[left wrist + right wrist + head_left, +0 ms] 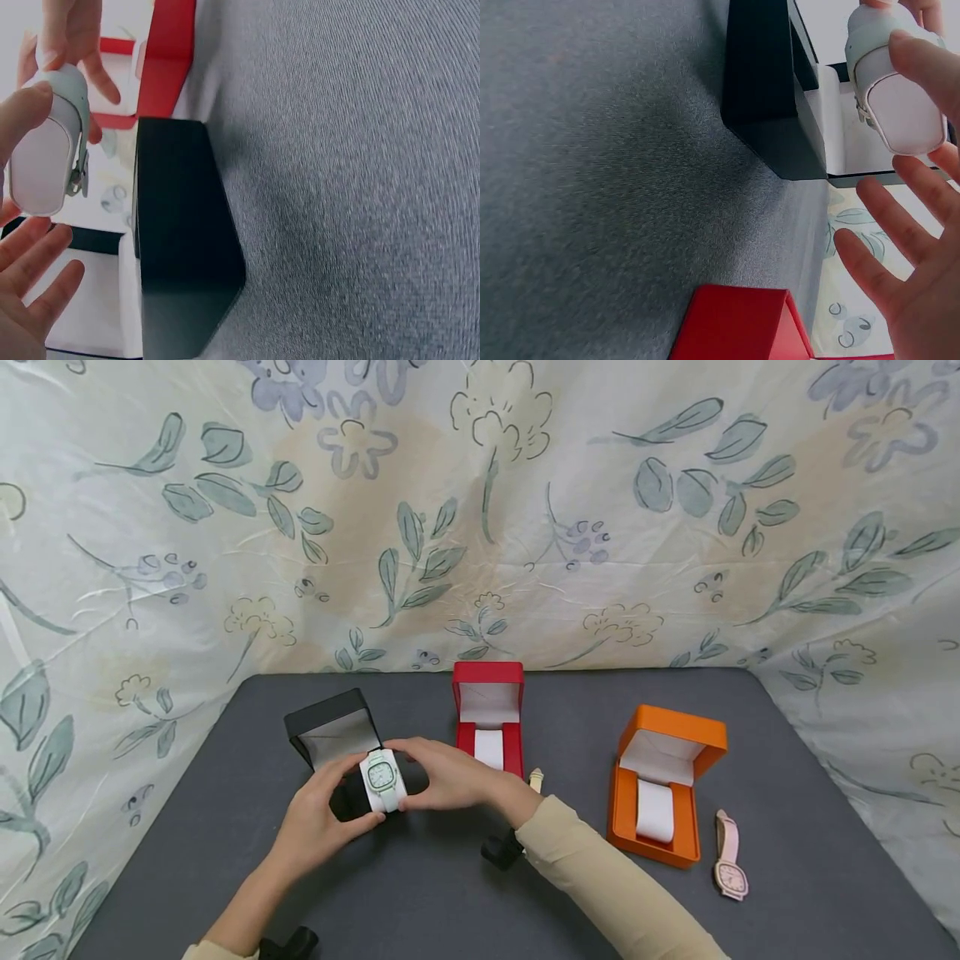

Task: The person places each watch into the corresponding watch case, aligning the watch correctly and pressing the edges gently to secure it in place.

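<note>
A pale mint-green watch point(381, 776) is wrapped around a small white cushion point(40, 166), its square dial facing up in the head view. My left hand point(321, 817) pinches the cushion from the left, thumb near its front end. From the right, my right hand point(454, 774) grips the same cushion between thumb and fingers. Both hands hold it over the black watch box point(769, 97), whose lid stands raised behind them. The wrist views show the cushion above the box's rim, with the strap's buckle on its underside.
A red watch box point(488, 672) stands open at the back centre, a white cushion inside. An orange box point(672, 727), also open with a cushion, is at the right. Beside it lies a pink watch point(730, 858). Part of a cream strap point(536, 779) shows behind my right wrist.
</note>
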Demonstrator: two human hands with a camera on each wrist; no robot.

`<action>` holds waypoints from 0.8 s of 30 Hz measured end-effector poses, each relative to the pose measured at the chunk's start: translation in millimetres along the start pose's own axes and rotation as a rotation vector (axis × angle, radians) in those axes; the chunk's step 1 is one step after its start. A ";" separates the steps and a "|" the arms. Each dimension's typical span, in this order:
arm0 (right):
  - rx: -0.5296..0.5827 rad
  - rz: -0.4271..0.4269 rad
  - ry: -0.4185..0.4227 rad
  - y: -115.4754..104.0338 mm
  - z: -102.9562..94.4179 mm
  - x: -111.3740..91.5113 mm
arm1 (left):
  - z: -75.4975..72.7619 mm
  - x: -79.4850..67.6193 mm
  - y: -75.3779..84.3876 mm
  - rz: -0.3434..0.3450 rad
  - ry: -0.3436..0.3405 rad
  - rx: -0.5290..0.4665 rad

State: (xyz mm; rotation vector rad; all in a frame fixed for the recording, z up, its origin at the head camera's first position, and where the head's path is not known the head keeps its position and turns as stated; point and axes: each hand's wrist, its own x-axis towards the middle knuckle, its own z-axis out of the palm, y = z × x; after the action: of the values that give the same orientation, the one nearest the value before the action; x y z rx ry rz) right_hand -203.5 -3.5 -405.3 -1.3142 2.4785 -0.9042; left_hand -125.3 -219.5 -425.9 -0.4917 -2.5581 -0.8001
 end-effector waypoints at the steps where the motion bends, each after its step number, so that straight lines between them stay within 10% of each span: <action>1: 0.002 -0.002 -0.003 -0.1 0.6 2.5 | -0.6 -0.2 -1.4 -0.006 0.002 0.001; 24: -0.079 0.005 -0.064 -0.7 16.7 41.5 | -3.2 -7.0 -32.4 -0.059 0.011 0.014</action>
State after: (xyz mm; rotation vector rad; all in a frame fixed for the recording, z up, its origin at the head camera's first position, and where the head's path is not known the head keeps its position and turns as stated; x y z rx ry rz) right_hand -220.2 -44.2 -413.7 -1.3393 2.4906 -0.7576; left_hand -132.8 -247.9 -441.6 -0.4078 -2.5764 -0.8032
